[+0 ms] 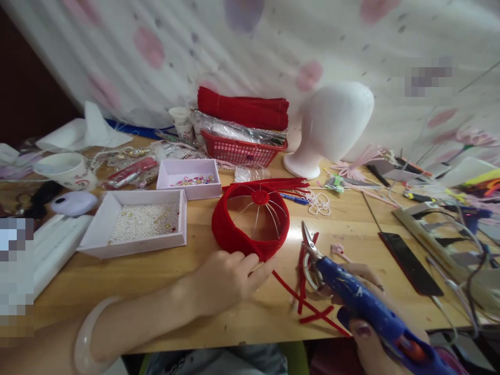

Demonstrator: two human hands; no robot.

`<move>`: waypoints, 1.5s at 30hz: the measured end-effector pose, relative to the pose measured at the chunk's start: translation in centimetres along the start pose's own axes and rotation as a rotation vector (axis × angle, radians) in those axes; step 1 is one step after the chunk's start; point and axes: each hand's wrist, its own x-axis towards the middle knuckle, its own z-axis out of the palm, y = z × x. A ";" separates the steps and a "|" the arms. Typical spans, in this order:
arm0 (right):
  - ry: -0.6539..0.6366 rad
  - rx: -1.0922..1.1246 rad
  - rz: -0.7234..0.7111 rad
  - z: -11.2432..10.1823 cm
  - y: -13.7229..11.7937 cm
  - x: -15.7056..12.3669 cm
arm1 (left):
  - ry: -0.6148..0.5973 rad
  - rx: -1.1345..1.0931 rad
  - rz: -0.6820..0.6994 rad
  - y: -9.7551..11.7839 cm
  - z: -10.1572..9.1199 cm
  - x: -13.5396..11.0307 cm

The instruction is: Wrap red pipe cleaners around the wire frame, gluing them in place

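A round red fabric-covered headpiece [230,234], with thin wires meeting at a red disc [260,197] on top, sits on the table. My left hand [230,278] is closed at its near rim, thumb and fingers pinching the red fabric; the fingertips are partly hidden. In my right hand [367,333] is a blue hot glue gun [359,297], gripped by its handle and pointing up and left. Scissors [308,240] lie by its nozzle, their handles partly covered. Red fabric strips [289,285] lie loose between my hands.
Left stand white boxes of pearls [142,251] and colored gems [191,192], beside a paper cup [66,169]. Behind are a red basket [244,151] and a white mannequin head [336,114]. A phone [410,263] and cables [474,250] lie at right.
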 end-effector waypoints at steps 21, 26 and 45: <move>-0.285 -0.195 -0.206 3.8 -2.4 3.7 | 0.214 -0.247 -0.050 0.0 2.6 -2.0; -0.251 -0.185 -0.192 4.1 -2.7 3.9 | 0.198 -0.260 -0.062 -0.1 2.3 -2.0; -0.280 -0.157 -0.195 3.7 -2.0 3.7 | 0.175 -0.266 -0.070 0.0 2.3 -2.0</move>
